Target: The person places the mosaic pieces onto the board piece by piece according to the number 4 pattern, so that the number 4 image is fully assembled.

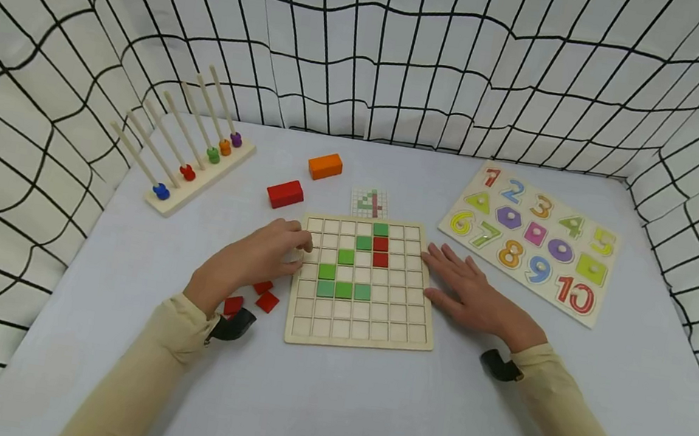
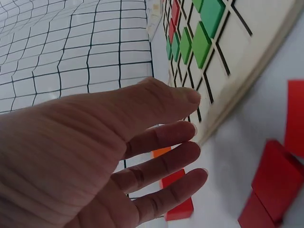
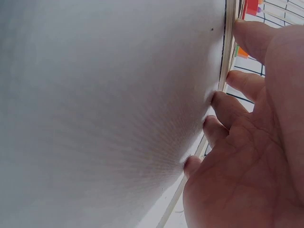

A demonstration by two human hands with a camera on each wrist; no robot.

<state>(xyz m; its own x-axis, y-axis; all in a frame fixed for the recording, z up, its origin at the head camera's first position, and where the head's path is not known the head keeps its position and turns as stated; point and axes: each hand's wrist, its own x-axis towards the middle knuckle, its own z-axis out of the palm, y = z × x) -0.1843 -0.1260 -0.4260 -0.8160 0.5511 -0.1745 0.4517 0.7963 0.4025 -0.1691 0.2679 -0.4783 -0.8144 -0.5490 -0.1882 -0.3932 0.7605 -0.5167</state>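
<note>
A wooden grid board lies in the middle of the table, holding several green tiles and two red tiles in its squares. At its left edge is my left hand, fingers loosely bent and nothing held; whether it touches the board I cannot tell. Loose red tiles lie on the table beside that hand. My right hand rests by the board's right edge with fingers spread, and the right wrist view shows its fingertips touching the rim.
A small printed pattern card lies behind the board. Behind my left hand are a red block and an orange block. A peg stand with coloured beads stands far left, a number puzzle far right. Black netting surrounds the table.
</note>
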